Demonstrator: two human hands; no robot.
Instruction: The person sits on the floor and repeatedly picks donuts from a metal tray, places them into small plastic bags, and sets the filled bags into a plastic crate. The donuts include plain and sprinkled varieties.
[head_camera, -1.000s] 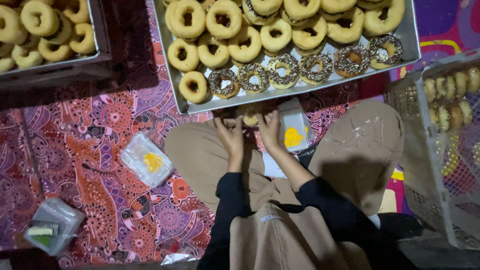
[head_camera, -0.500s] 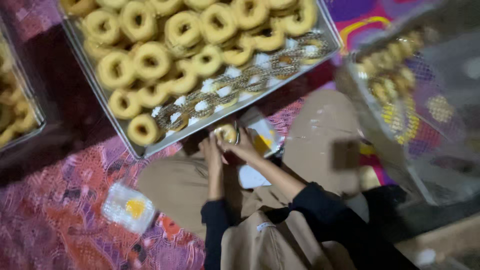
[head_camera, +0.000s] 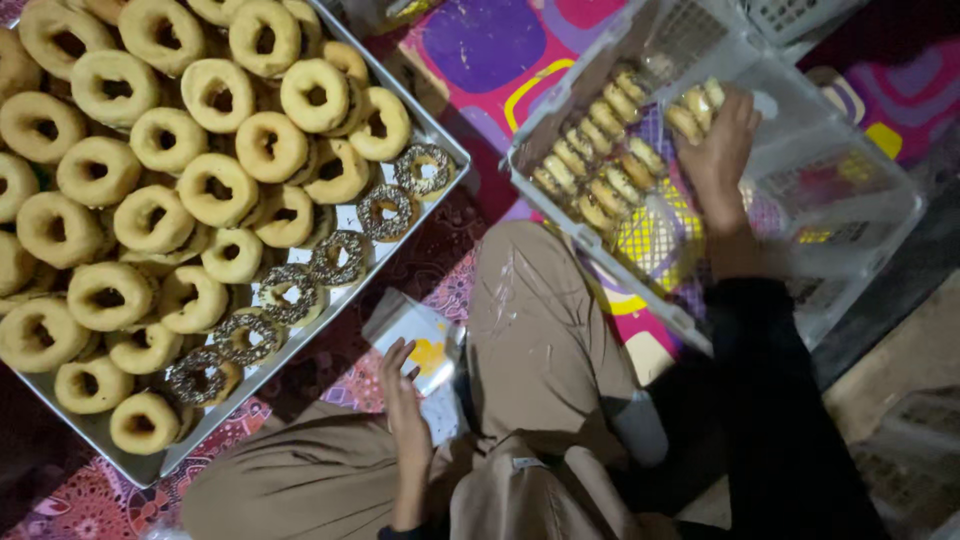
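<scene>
The right hand (head_camera: 722, 150) is inside the clear plastic box (head_camera: 850, 215) at 2 o'clock, its fingers closed on one doughnut (head_camera: 697, 108). Beside it one row of about ten doughnuts (head_camera: 595, 150) stands on edge. The left hand (head_camera: 402, 400) rests empty with fingers spread, touching a small plastic bag (head_camera: 420, 335). The metal tray (head_camera: 130, 455) at 10 o'clock carries six sprinkled doughnuts (head_camera: 340, 258) along its edge.
</scene>
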